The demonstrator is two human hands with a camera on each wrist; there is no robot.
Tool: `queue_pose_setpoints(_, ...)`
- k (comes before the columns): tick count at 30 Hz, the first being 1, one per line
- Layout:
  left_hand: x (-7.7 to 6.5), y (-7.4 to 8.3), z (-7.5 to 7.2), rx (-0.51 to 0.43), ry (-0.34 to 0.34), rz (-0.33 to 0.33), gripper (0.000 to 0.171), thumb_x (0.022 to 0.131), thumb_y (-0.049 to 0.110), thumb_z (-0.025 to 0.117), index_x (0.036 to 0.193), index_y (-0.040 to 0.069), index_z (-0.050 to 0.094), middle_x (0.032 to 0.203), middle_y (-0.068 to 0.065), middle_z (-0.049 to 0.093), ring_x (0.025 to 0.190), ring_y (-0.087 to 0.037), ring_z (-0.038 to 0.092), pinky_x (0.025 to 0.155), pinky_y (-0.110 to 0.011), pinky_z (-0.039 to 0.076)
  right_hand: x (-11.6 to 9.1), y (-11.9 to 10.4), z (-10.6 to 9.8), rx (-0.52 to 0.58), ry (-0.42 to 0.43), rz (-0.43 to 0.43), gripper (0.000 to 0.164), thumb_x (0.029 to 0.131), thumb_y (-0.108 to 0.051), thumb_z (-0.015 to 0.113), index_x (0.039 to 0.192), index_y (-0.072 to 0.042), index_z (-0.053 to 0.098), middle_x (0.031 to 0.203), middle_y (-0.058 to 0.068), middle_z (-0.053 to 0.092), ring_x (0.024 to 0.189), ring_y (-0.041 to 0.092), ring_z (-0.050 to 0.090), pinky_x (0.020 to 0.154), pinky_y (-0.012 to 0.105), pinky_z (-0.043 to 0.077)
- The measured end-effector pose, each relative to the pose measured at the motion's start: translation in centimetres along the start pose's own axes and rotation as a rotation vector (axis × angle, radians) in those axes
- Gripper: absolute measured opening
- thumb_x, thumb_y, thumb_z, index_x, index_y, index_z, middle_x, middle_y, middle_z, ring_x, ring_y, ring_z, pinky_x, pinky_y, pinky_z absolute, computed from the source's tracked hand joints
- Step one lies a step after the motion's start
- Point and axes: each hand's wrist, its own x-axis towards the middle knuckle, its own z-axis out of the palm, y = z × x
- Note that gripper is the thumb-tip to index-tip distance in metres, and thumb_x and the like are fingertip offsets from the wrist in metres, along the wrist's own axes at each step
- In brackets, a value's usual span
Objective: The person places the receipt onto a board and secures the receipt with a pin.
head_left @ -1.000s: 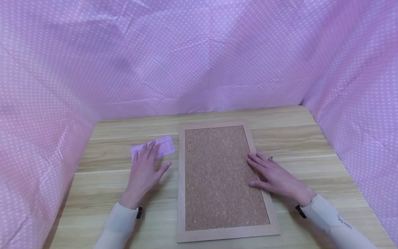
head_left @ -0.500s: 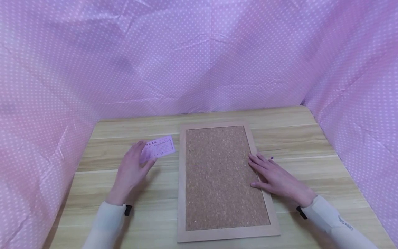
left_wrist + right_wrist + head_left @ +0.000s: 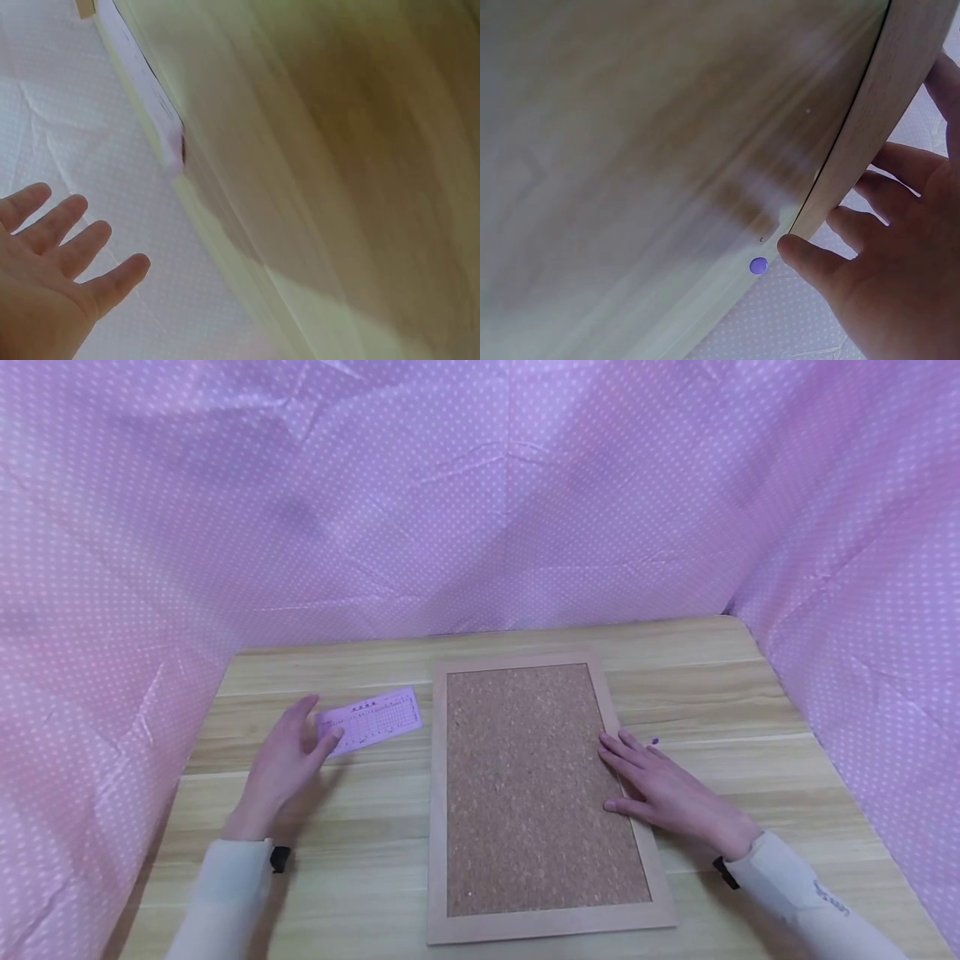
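Note:
A pink paper slip (image 3: 378, 718) with a printed grid lies left of a wood-framed cork board (image 3: 540, 793). My left hand (image 3: 281, 760) is at the slip's left end, fingers extended and thumb over its corner in the head view. The left wrist view has that hand (image 3: 52, 277) with fingers spread, holding nothing, apart from the slip (image 3: 150, 82). My right hand (image 3: 667, 785) rests on the board's right edge, fingers laid across the frame; the right wrist view shows fingertips along the frame (image 3: 870, 112). Beyond this hand is a small purple round piece (image 3: 758, 265), its kind unclear.
Everything lies on a light wood-grain table (image 3: 367, 893). A pink dotted cloth (image 3: 480, 510) hangs behind the table and along both sides. The cork board takes up the middle of the tabletop.
My left hand has drawn back leftward and toward me from over the slip, uncovering most of it; the slip stays in place. The right hand has barely moved.

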Motion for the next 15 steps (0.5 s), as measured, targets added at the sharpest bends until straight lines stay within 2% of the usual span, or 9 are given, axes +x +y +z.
queue_pose_setpoints(7,0.3,-0.9,-0.5,-0.019,-0.034,-0.039,0.079,0.104,0.044,0.060,0.160,-0.001,0.028,0.160,-0.032,0.031,0.143,-0.057,0.030,0.110,-0.072,0.025,0.0,0.0,0.0,0.000,0.002,-0.003,0.077,0.099,-0.045,0.068,0.156,-0.001,0.042,0.165,0.016,0.033,0.150,0.046,0.027,0.112,0.070,0.028)
queue_pose_setpoints(15,1.5,-2.2,-0.8,-0.037,-0.083,-0.051,0.078,0.104,0.041,0.061,0.160,-0.002,0.029,0.158,-0.033,0.034,0.142,-0.056,0.032,0.110,-0.072,0.027,0.0,0.0,0.2,-0.006,0.008,-0.017,0.078,0.098,-0.044,0.069,0.155,0.001,0.042,0.164,0.018,0.034,0.149,0.047,0.028,0.112,0.068,0.029)
